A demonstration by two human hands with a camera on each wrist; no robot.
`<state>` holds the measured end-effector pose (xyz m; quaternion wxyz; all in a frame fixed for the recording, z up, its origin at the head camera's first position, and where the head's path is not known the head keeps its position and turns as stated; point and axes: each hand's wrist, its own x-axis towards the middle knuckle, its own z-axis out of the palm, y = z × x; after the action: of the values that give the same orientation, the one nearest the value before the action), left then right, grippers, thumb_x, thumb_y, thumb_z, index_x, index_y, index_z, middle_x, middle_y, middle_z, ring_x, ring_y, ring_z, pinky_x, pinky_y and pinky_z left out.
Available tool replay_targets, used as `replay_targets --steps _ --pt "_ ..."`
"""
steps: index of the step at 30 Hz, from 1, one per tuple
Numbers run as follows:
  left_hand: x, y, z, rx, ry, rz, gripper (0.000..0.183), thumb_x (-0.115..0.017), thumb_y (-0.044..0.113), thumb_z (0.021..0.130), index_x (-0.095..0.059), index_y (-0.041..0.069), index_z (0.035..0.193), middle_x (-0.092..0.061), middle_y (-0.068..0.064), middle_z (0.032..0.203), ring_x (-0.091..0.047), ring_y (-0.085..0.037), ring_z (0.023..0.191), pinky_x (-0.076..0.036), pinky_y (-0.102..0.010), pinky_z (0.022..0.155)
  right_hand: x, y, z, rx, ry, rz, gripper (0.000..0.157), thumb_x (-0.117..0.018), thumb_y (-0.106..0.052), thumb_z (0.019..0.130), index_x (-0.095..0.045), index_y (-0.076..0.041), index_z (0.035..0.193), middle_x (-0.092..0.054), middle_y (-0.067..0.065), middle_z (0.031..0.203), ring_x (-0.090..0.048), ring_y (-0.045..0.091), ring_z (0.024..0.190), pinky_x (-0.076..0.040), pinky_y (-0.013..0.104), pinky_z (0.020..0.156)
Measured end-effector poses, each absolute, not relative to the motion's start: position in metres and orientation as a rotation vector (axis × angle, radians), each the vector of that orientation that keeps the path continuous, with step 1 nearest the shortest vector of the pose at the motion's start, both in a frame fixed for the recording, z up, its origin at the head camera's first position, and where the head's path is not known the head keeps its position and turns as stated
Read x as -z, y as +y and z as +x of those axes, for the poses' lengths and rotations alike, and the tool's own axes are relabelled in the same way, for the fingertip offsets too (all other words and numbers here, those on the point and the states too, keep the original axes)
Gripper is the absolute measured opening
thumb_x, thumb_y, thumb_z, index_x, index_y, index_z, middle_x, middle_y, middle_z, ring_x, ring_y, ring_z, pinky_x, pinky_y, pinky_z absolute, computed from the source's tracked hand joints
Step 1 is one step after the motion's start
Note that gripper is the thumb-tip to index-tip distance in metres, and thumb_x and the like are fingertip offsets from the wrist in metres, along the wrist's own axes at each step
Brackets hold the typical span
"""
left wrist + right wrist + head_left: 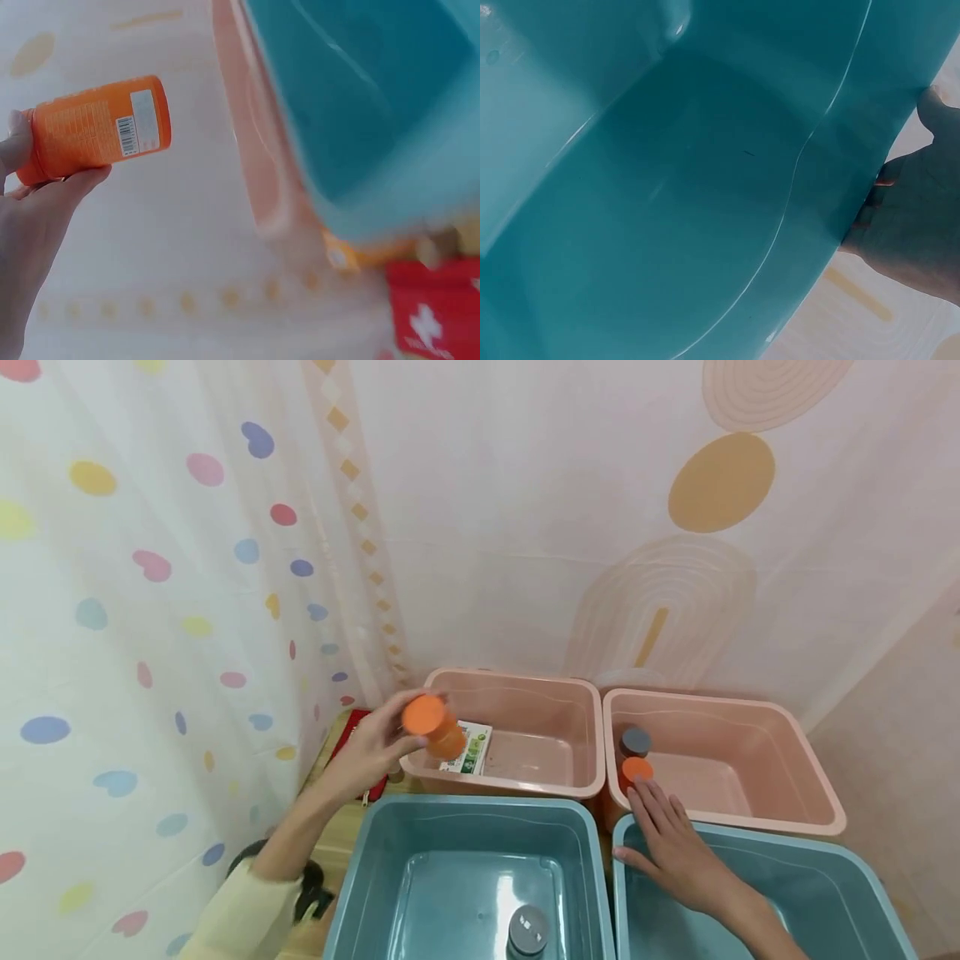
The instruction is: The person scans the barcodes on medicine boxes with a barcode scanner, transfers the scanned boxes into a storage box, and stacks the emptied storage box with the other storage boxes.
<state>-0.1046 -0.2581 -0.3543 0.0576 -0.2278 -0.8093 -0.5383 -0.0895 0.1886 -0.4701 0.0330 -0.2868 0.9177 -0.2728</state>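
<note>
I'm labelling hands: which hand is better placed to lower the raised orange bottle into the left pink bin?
Left, probably: the left hand grips the orange bottle near the left pink bin; the right hand is farther away.

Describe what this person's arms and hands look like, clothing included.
The left hand and right hand are ungloved, with no rings visible. A pale yellow sleeve ends partway down the left forearm. The right forearm is bare to the picture's edge, no sleeve in view.

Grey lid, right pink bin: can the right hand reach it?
Probably yes: an orange lid sits between the grey lid and the right hand, but the pink bin is open above.
</note>
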Motion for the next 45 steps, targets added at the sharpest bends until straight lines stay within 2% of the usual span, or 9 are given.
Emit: replay_targets --steps 3,6,7,14,21,26,37,39,45 --pt "0.344 -0.225 -0.144 1.649 -2.516 -0.762 0.059 -0.073 0.002 0.104 -0.05 0.002 0.159 -0.059 -0.019 0.157 -0.061 -0.03 0.141 -0.053 -0.031 0.116 0.468 0.189 -0.091 0.849 2.817 -0.862 0.089 -0.071 -0.044 0.106 -0.034 0.013 0.164 -0.024 0.038 0.174 -0.014 0.057 0.163 -0.003 0.067 0.135" --pt "0.337 -0.181 -0.183 1.687 -2.522 -0.817 0.057 -0.072 0.001 0.104 -0.051 -0.003 0.156 -0.062 -0.023 0.15 -0.063 -0.038 0.138 -0.053 -0.043 0.118 0.466 0.192 -0.091 0.833 2.834 -0.868 0.089 -0.071 -0.044 0.106 -0.035 0.013 0.164 -0.025 0.038 0.174 -0.014 0.056 0.164 -0.004 0.068 0.134" --pt "0.337 -0.166 -0.194 1.701 -2.524 -0.825 0.057 -0.072 0.001 0.104 -0.051 -0.004 0.156 -0.063 -0.024 0.149 -0.063 -0.039 0.138 -0.053 -0.044 0.118 0.466 0.194 -0.091 0.836 2.836 -0.866 0.089 -0.071 -0.044 0.106 -0.035 0.013 0.164 -0.025 0.038 0.173 -0.014 0.055 0.164 0.001 0.061 0.137" --pt "0.351 -0.067 -0.247 1.832 -2.546 -0.85 0.056 -0.075 0.006 0.104 -0.054 -0.004 0.155 -0.064 -0.023 0.151 -0.064 -0.034 0.14 -0.053 -0.032 0.116 0.455 0.196 -0.088 0.792 2.788 -0.782 0.093 -0.073 -0.044 0.104 -0.032 0.011 0.167 -0.022 0.033 0.177 -0.013 0.057 0.164 -0.013 0.075 0.129" --pt "0.38 0.002 -0.26 1.86 -2.608 -0.874 0.053 -0.081 0.009 0.101 -0.063 0.0 0.15 -0.071 -0.02 0.142 -0.069 -0.025 0.124 -0.055 -0.021 0.105 0.451 0.195 -0.081 0.773 2.767 -0.735 0.093 -0.072 -0.044 0.105 -0.03 0.009 0.168 -0.02 0.032 0.178 -0.01 0.056 0.165 -0.012 0.075 0.13" --pt "0.396 0.03 -0.262 1.886 -2.68 -0.791 0.051 -0.083 0.011 0.099 -0.066 0.004 0.147 -0.073 -0.015 0.141 -0.07 -0.019 0.119 -0.059 -0.023 0.1 0.452 0.191 -0.075 0.759 2.771 -0.723 0.093 -0.072 -0.046 0.105 -0.031 0.007 0.169 -0.021 0.031 0.179 -0.012 0.056 0.165 -0.013 0.077 0.129" --pt "0.417 0.065 -0.262 1.729 -2.868 -0.832 0.056 -0.083 0.008 0.098 -0.064 0.0 0.15 -0.07 -0.016 0.148 -0.069 -0.024 0.134 -0.054 -0.02 0.107 0.459 0.189 -0.066 0.849 2.803 -0.812 0.091 -0.07 -0.047 0.105 -0.034 0.008 0.167 -0.024 0.032 0.177 -0.016 0.057 0.163 -0.005 0.072 0.132" --pt "0.422 0.067 -0.263 1.631 -2.93 -0.809 0.057 -0.084 0.006 0.098 -0.064 0.0 0.15 -0.07 -0.015 0.149 -0.068 -0.024 0.135 -0.054 -0.02 0.107 0.456 0.187 -0.065 0.818 2.799 -0.792 0.09 -0.07 -0.047 0.105 -0.033 0.007 0.168 -0.024 0.03 0.178 -0.015 0.055 0.164 -0.012 0.077 0.128" --pt "0.428 0.077 -0.265 1.321 -3.046 -0.829 0.052 -0.082 0.007 0.098 -0.065 0.0 0.147 -0.072 -0.013 0.142 -0.069 -0.019 0.117 -0.054 -0.017 0.092 0.453 0.19 -0.063 0.761 2.811 -0.764 0.09 -0.069 -0.046 0.106 -0.032 0.006 0.169 -0.023 0.027 0.179 -0.014 0.053 0.166 -0.012 0.071 0.132"
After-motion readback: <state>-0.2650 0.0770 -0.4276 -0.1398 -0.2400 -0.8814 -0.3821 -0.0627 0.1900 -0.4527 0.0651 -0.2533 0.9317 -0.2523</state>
